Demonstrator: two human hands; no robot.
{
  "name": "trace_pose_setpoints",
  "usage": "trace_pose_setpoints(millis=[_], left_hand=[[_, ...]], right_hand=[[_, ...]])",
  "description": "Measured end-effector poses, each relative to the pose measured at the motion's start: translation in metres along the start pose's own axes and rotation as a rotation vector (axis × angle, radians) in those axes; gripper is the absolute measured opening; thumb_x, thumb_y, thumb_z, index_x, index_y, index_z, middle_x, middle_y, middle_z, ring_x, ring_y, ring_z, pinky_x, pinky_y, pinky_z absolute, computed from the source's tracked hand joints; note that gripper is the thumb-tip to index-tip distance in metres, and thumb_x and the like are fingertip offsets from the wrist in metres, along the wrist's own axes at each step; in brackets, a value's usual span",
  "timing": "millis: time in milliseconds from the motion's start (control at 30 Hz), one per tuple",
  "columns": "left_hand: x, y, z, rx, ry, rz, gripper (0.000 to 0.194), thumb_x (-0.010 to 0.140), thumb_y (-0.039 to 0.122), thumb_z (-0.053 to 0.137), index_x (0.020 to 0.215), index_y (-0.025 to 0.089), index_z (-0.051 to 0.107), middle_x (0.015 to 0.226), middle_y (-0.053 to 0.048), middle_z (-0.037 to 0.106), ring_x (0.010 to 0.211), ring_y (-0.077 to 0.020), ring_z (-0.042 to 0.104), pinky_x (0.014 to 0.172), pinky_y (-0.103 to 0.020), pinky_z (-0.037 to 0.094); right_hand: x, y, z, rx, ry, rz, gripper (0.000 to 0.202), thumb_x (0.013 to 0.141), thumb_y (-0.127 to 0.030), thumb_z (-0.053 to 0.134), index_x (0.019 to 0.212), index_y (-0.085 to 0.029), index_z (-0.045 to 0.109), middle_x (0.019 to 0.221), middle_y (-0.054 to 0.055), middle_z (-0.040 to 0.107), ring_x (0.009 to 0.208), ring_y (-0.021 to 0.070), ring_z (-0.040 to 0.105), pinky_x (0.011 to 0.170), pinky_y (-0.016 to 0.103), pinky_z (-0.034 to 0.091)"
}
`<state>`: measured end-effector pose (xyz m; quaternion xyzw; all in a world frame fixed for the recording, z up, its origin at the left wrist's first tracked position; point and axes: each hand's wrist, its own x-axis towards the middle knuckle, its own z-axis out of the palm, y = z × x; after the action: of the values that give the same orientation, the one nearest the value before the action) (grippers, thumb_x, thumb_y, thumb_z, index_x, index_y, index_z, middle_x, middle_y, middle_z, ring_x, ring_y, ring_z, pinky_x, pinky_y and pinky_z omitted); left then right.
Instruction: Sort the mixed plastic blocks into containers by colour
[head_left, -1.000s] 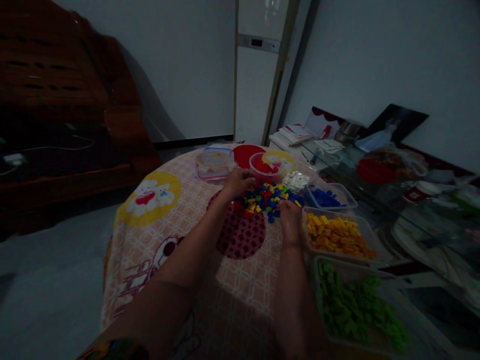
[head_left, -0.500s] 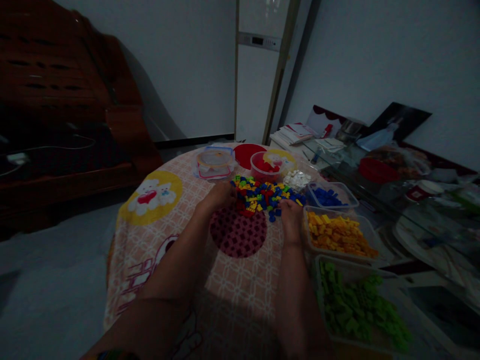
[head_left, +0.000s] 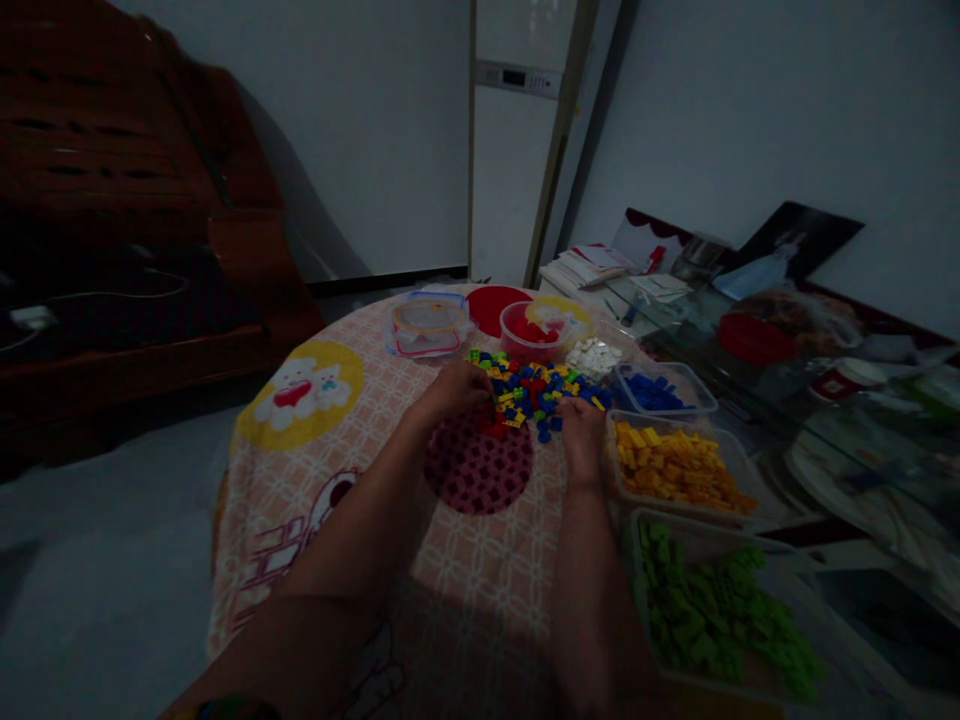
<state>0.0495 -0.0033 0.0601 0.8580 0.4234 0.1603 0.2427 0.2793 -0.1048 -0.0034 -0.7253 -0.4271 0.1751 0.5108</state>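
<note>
A pile of small mixed toy bricks [head_left: 529,388] in red, yellow, blue and green lies on the patterned tablecloth [head_left: 465,580]. My left hand [head_left: 459,388] is at the pile's left edge, fingers bent together over the bricks; what they hold, if anything, is too small to tell. At the right edge my right hand [head_left: 581,420] has its fingertips pinched near blue bricks, its contents also unclear. Right of it stand tubs of blue bricks [head_left: 656,393], orange bricks [head_left: 675,468] and green bricks [head_left: 720,605]. Behind the pile are white bricks [head_left: 592,357] and a tub of red bricks [head_left: 534,325].
Lidded clear containers [head_left: 429,325] stand at the table's back left. A glass-topped table [head_left: 750,385] with papers, a paper cup [head_left: 847,380] and bags adjoins on the right. A wooden bench [head_left: 247,260] is at the left beyond the floor.
My left hand has moved a little to the right, further over the pile's left side. My right hand has stayed nearly where it was.
</note>
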Motion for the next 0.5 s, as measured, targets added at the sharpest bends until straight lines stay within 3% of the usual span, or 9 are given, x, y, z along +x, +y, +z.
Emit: trace_pose_setpoints(millis=[167,367,500], left_hand=[[-0.0005,-0.0057,-0.0046,0.134,-0.004,-0.072,0.022,0.069,0.019,0.058,0.076,0.017,0.079,0.068,-0.002,0.072,0.070,-0.0182,0.064,0.064,-0.025,0.043],[-0.0009,-0.0014,-0.0027,0.110,0.070,-0.131,0.031,0.070,0.015,0.060,0.092,0.019,0.082,0.084,-0.004,0.077,0.076,-0.0204,0.067,0.071,-0.026,0.047],[-0.0023,-0.0020,-0.0053,0.094,0.056,-0.115,0.029,0.070,0.017,0.060,0.088,0.018,0.082,0.078,-0.004,0.076,0.075,-0.0205,0.067,0.072,-0.027,0.047]], right_hand=[[0.0005,-0.0003,0.0001,0.005,0.001,-0.006,0.043,0.082,-0.051,0.052,0.088,-0.019,0.079,0.081,0.006,0.078,0.075,0.0232,0.068,0.079,0.033,0.052],[0.0013,0.0000,0.0019,0.036,0.000,0.006,0.043,0.081,-0.051,0.052,0.089,-0.019,0.080,0.082,0.006,0.078,0.076,0.0234,0.068,0.081,0.034,0.053],[0.0025,0.0010,0.0023,0.029,-0.007,0.007,0.044,0.081,-0.052,0.052,0.089,-0.018,0.079,0.084,0.007,0.078,0.077,0.0238,0.069,0.081,0.034,0.052]])
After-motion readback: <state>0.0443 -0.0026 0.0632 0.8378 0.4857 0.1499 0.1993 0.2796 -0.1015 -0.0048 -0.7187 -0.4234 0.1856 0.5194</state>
